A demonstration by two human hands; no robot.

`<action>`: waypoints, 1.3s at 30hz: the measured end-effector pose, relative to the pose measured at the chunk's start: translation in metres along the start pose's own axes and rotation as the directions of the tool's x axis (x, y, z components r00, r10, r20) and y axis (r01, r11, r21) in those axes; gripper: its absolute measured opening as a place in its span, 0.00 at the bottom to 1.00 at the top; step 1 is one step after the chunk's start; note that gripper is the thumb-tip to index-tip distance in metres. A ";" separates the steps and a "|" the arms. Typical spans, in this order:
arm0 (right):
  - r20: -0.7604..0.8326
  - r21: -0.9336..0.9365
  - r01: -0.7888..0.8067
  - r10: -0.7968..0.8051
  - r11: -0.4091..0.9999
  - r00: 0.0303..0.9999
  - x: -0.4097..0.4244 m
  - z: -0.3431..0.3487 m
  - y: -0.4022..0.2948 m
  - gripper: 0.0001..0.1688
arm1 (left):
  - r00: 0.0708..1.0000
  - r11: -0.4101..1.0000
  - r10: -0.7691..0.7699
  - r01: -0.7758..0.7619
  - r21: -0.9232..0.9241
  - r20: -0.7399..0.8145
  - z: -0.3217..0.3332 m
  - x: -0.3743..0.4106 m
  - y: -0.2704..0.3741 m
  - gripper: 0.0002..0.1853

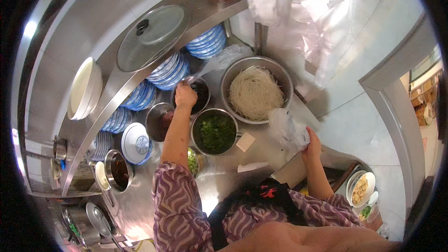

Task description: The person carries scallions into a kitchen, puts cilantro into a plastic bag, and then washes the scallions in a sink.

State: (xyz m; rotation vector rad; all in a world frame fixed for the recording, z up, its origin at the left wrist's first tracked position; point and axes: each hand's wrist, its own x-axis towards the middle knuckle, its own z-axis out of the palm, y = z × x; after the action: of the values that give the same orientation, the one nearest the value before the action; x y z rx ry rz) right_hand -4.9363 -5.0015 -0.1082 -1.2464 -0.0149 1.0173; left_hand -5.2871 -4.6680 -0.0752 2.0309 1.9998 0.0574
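Note:
My right hand grips a crumpled clear plastic bag at the edge of the steel counter. My left hand reaches over the rim of a steel pot with dark contents. Its fingers are curled near a shiny strip; whether they hold it is unclear. Beside it stand a pot of chopped green herbs and a pot with reddish-brown contents, partly behind my forearm. A large steel basin holds a mound of pale rice noodles. Another clear plastic bag lies behind the pots.
Stacks of blue-and-white bowls line the back under a steel shelf. On that shelf rest a glass lid and a white bowl. Dark sauce fills a steel container at left. Plastic bags hang at upper right.

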 end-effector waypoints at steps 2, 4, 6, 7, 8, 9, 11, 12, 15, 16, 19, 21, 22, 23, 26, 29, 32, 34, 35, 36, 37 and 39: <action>0.007 0.015 0.030 -0.030 0.999 1.000 0.001 -0.008 -0.016 0.19 | 0.961 0.974 0.210 -0.221 -0.046 -0.182 0.004 0.018 0.023 0.26; 0.026 0.075 0.030 -0.032 0.997 0.999 0.001 -0.002 -0.030 0.20 | 0.886 0.906 0.343 -0.400 -0.137 -0.312 0.009 0.041 0.051 0.27; 0.071 0.180 0.000 -0.013 0.984 0.997 0.015 0.015 -0.042 0.22 | 0.861 0.866 0.381 -0.460 -0.197 -0.338 0.016 0.065 0.072 0.31; 0.068 0.185 0.013 -0.026 0.983 0.997 0.021 0.016 -0.046 0.22 | 0.897 0.920 0.349 -0.383 -0.086 -0.270 0.014 0.063 0.090 0.32; 0.068 0.189 0.026 -0.039 0.982 0.997 0.027 0.017 -0.050 0.21 | 0.929 0.952 0.306 -0.305 0.036 -0.209 0.012 0.061 0.107 0.34; 0.077 0.193 0.037 -0.053 0.981 0.996 0.029 0.019 -0.054 0.21 | 0.954 0.961 0.249 -0.222 0.163 -0.165 0.007 0.061 0.119 0.36; 0.029 0.161 0.040 -0.045 0.986 0.999 0.020 0.024 -0.057 0.18 | 0.996 0.937 0.077 -0.054 0.346 -0.053 0.010 0.068 0.111 0.30; 0.014 0.126 0.068 -0.070 0.990 0.997 0.019 0.022 -0.055 0.18 | 1.000 0.907 -0.004 -0.005 0.421 0.021 0.002 0.069 0.119 0.23; 0.007 0.090 0.063 -0.064 0.994 0.998 0.026 0.004 -0.048 0.17 | 0.998 0.867 -0.046 0.018 0.498 0.043 -0.006 0.092 0.108 0.18; 0.008 0.091 0.048 -0.049 0.995 0.999 0.028 -0.001 -0.047 0.17 | 1.000 0.911 0.027 -0.018 0.412 -0.015 -0.006 0.100 0.109 0.19; -0.025 0.230 -0.018 0.025 0.973 0.999 0.036 0.003 -0.053 0.15 | 0.946 0.945 0.322 -0.324 -0.038 -0.049 0.007 0.123 0.110 0.26; 0.041 0.363 -0.141 0.135 0.921 0.990 0.045 0.028 -0.067 0.15 | 0.850 0.854 0.516 -0.519 0.001 0.107 0.020 0.130 0.110 0.36; 0.055 0.431 -0.174 0.167 0.886 0.984 0.046 0.031 -0.073 0.15 | 0.858 0.852 0.505 -0.513 0.106 0.094 0.020 0.109 0.137 0.37; 0.073 0.462 -0.174 0.159 0.870 0.985 0.045 0.026 -0.070 0.15 | 0.871 0.845 0.486 -0.489 0.216 0.068 0.013 0.075 0.160 0.39; 0.218 0.476 -0.227 0.136 0.850 0.966 0.035 0.034 -0.064 0.12 | 0.820 0.784 0.546 -0.572 -0.243 -0.169 0.017 0.031 0.170 0.38; 0.285 0.370 -0.130 0.020 0.920 0.958 0.010 0.049 -0.053 0.09 | 0.723 0.671 0.691 -0.633 -0.387 0.017 -0.002 -0.054 0.178 0.35; 0.249 0.160 0.077 -0.116 0.984 0.962 -0.037 0.060 -0.035 0.06 | 0.481 0.379 0.837 -0.167 -0.910 0.260 -0.005 -0.146 0.168 0.27; 0.325 -0.060 0.200 -0.171 0.978 0.930 -0.079 0.069 -0.024 0.05 | 0.521 0.218 0.837 -0.038 -0.975 0.167 0.006 -0.199 0.143 0.23; 0.359 -0.165 0.264 -0.191 0.950 0.914 -0.102 0.071 -0.019 0.05 | 0.542 0.220 0.819 0.005 -0.976 0.187 0.018 -0.209 0.127 0.22; 0.345 -0.168 0.224 -0.156 0.960 0.926 -0.124 0.069 -0.011 0.05 | 0.617 0.214 0.763 0.043 -0.976 0.194 0.015 -0.224 0.113 0.22; 0.319 -0.144 0.317 -0.259 0.938 0.912 -0.142 0.063 -0.004 0.05 | 0.682 0.207 0.702 0.080 -0.975 0.205 0.011 -0.236 0.100 0.21; 0.238 -0.121 0.500 -0.464 0.858 0.853 -0.177 0.044 0.006 0.05 | 0.740 0.208 0.639 0.097 -0.973 0.210 -0.008 -0.269 0.083 0.20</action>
State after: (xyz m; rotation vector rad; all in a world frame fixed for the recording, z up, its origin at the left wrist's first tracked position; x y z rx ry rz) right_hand -5.0666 -5.0816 -0.0078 -1.2108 -0.5672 0.7004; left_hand -5.2181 -4.9311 -0.0021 1.2178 0.6713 0.5322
